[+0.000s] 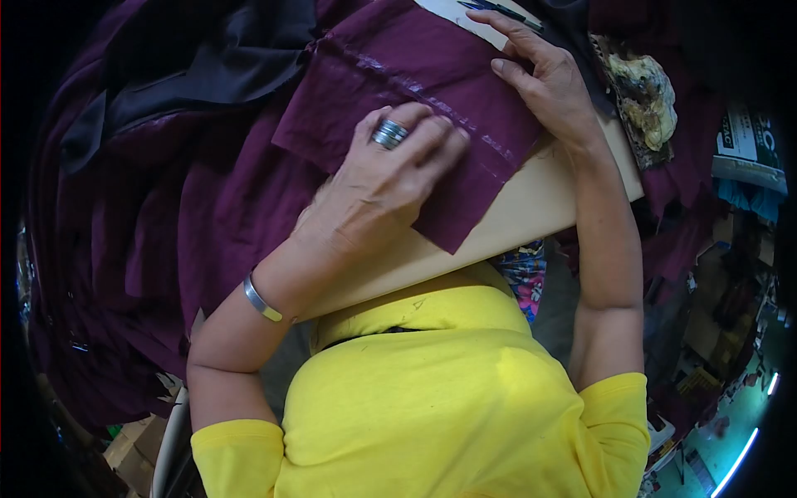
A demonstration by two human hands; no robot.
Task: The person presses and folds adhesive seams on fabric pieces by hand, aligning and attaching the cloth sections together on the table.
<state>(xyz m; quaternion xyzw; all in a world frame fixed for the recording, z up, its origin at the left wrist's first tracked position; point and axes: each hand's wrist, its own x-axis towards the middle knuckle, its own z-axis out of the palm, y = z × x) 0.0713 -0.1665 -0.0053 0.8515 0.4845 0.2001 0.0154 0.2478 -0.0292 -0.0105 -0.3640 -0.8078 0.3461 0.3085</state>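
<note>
Your left hand curls narrow, contents unseen, on maroon cloth toward the counter's near edge; your right hand, loosely open, apparently steadies it.

Left hand curled closed, back up; right hand loosely open, bent leftward at wrist.

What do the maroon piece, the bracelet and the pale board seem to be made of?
The maroon piece looks like matte woven cloth: thin, softly creased, with a glossy streak that could be glue or wax. The bracelet looks like polished metal, silvery with bright glints. The pale board is smooth and flat, perhaps laminate or painted wood.
</note>
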